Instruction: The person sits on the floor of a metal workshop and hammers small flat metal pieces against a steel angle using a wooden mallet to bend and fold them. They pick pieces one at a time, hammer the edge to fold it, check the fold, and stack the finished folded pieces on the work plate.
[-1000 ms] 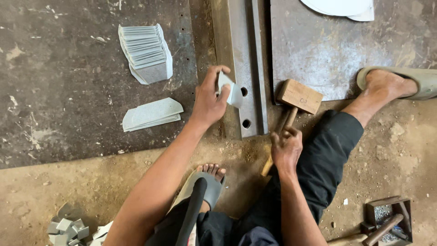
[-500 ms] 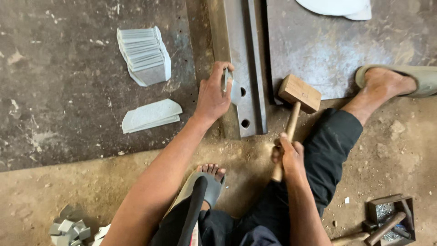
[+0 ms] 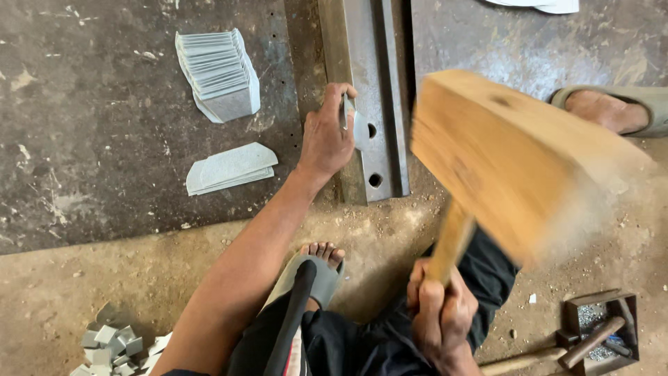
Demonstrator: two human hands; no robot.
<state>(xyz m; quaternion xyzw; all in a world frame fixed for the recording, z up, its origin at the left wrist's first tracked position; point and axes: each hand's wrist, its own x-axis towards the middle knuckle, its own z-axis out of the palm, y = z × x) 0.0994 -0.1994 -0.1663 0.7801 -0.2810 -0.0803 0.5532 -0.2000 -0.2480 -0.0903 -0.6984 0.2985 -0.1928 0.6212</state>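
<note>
Left hand (image 3: 325,139) pinches a small grey metal piece (image 3: 356,125) upright on the steel bar (image 3: 372,97), while the right hand (image 3: 438,313) is clenched around the handle of a raised, blurred wooden mallet (image 3: 515,160). At lower right on the floor, a small metal box (image 3: 626,306) holds tiny metal bits and another mallet's head.

Stacked blanks (image 3: 219,73) left of steel bar (image 3: 365,97)
</note>
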